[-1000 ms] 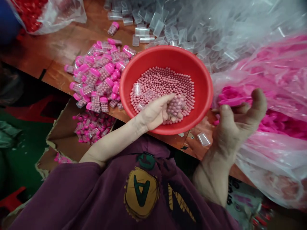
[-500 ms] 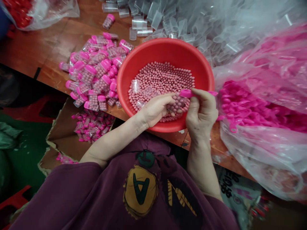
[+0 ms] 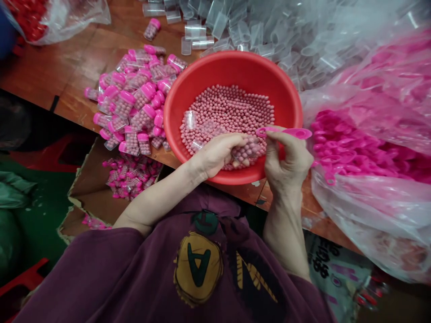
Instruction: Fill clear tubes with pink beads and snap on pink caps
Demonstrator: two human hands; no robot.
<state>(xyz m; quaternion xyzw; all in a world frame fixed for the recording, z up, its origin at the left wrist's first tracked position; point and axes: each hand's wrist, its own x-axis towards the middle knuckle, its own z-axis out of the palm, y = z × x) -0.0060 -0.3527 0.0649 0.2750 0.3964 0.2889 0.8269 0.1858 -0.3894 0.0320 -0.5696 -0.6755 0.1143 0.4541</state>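
My left hand (image 3: 215, 154) rests inside the rim of a red plastic basin (image 3: 232, 65) and is shut on a transparent tube (image 3: 245, 150) partly filled with pink beads. Many pink beads (image 3: 229, 110) lie in the basin, with another transparent tube (image 3: 190, 120) among them. My right hand (image 3: 289, 157) is just above the basin's right side. Its fingers pinch a long pink plastic scoop (image 3: 286, 132), held level over the beads, close to the left hand's tube. The two hands do not touch.
A heap of pink-capped filled tubes (image 3: 134, 103) lies on the wooden table (image 3: 67, 67) left of the basin. More lie in a cardboard box (image 3: 129, 177). Plastic bags hold pink scoops (image 3: 350, 143) and red items (image 3: 28, 18). Empty transparent tubes (image 3: 256, 31) cover the back.
My right hand has moved left from the bag of pink scoops to the basin, with a scoop now pinched in its fingers. The left hand and its tube have stayed over the beads.
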